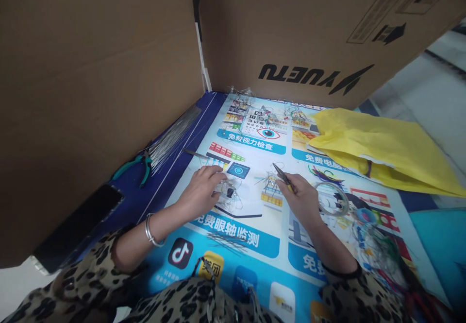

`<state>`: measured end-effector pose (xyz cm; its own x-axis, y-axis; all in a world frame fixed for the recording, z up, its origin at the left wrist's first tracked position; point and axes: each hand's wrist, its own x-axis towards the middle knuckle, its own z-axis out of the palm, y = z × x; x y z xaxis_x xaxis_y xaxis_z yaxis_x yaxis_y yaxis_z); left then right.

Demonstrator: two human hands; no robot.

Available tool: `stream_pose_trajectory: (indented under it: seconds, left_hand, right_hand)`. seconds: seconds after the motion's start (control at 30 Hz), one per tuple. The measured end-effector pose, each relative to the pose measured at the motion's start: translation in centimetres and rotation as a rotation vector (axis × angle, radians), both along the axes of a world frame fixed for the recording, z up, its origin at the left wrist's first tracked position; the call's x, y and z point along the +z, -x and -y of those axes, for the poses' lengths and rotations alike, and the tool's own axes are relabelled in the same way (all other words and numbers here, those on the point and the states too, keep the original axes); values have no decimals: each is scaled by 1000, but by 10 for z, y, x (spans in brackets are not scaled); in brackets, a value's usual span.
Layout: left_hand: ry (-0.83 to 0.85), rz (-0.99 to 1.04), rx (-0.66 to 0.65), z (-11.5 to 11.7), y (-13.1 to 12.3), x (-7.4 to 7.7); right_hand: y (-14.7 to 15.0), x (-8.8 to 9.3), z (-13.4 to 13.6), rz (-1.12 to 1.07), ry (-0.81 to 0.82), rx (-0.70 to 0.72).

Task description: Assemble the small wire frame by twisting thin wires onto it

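Observation:
My left hand point(202, 192), with a bangle at the wrist, has its fingertips closed on a bent piece of thin silvery wire point(230, 197) over the printed sheet. My right hand point(300, 196) grips a pair of pliers point(283, 176), its dark jaws pointing up and left. Just left of those pliers lies another small tangle of wire point(270, 182). Closer to my body is a bunch of short straight wires point(227, 241). To the right of my right hand is a round coil of wire point(333, 199).
Cardboard panels point(233, 31) stand behind and at left. Teal-handled pliers point(133, 170) lie beside long straight wires point(174, 138). A dark flat slab point(82, 226) lies at left. A yellow bag point(389, 148) and colourful wires point(325, 175) are at right; more wire tangles point(269, 116) are behind.

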<state>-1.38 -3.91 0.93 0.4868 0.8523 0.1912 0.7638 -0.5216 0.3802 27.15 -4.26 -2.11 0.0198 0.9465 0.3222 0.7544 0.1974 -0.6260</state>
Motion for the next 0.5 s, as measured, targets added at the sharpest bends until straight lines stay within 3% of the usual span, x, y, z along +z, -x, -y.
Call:
stream_pose_trajectory:
  seconds: [0.2, 0.5]
  left_hand:
    - [118, 45, 37, -6, -7, 4]
    - [114, 36, 206, -19, -13, -12]
  right_hand:
    - [0, -1, 0, -13, 1, 2]
    - [1, 1, 0, -17, 1, 1]
